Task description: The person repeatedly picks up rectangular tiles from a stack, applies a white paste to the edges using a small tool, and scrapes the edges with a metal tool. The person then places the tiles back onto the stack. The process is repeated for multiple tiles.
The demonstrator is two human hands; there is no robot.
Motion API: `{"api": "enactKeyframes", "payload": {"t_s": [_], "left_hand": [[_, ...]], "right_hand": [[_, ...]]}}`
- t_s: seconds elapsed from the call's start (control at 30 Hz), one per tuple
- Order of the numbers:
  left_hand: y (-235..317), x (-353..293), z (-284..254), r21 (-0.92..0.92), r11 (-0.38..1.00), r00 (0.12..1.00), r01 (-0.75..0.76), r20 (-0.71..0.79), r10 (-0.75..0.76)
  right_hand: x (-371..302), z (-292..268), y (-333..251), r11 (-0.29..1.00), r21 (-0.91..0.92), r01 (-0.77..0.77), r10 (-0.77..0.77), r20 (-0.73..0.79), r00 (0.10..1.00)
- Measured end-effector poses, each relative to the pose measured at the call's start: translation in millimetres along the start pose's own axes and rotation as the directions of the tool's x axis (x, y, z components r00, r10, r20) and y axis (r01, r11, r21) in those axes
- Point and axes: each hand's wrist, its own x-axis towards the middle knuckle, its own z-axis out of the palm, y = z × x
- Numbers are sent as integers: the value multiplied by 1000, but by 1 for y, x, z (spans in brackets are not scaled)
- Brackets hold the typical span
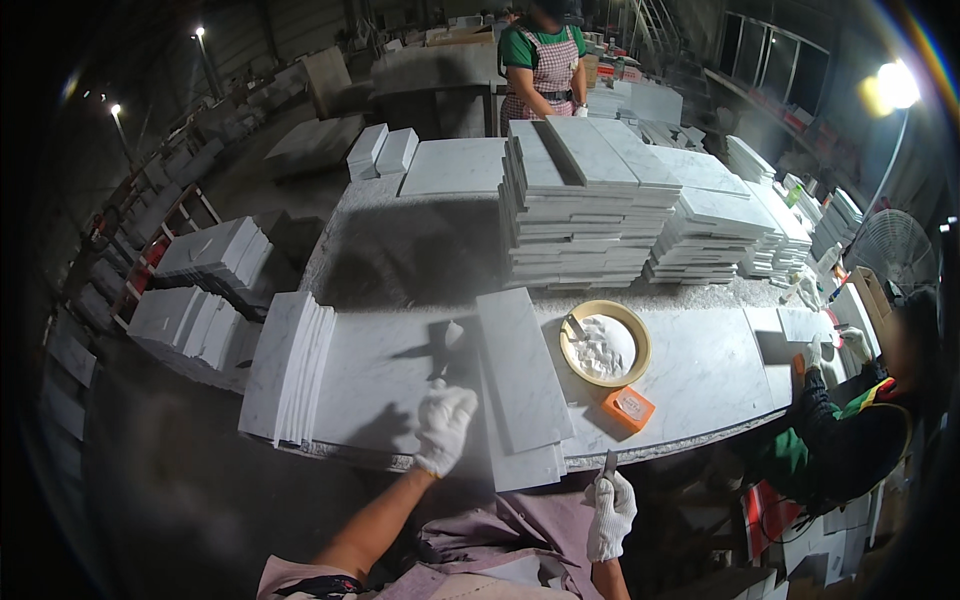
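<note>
My left hand (447,425), in a white knit glove, is over the pale marble slab on the near side of the bench, its fingers curled. What it holds, if anything, I cannot make out. Just beyond it is a small whitish lump (453,335); whether it rests on the slab is unclear. Right of this hand, a grey-veined marble tile (522,365) lies over another tile (527,468) that juts past the bench edge. My right hand (612,515), also gloved, is closed around a small flat scraper (610,463), its blade pointing up, in front of the bench edge.
A yellow bowl (648,345) holds white paste or powder and a flat tool, with an orange box (628,408) beside it. Tall tile stacks (575,225) stand behind; more tiles (290,370) lean left. One co-worker (545,65) stands across, another (850,420) works at right.
</note>
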Motion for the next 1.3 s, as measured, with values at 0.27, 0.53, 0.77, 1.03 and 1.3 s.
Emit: {"api": "enactKeyframes", "payload": {"t_s": [0.27,0.53,0.77,1.03,1.3], "left_hand": [[76,-114,7,762,422,612,-491,-42,790],[66,-136,11,-462,809,428,-364,688,586],[94,-149,37,-556,699,369,-450,596,713],[131,-94,5,-284,817,190,-502,886,424],[108,-39,-8,-109,905,737,-411,545,400]], "right_hand": [[-3,-2,-3,999,-23,24,-25,-69,997],[-3,6,6,987,-140,80,-94,-96,991],[-19,-7,-8,968,-82,239,-248,-139,959],[-26,-31,10,998,16,57,-53,-174,983],[-14,-19,9,985,-50,-164,159,-96,983]]}}
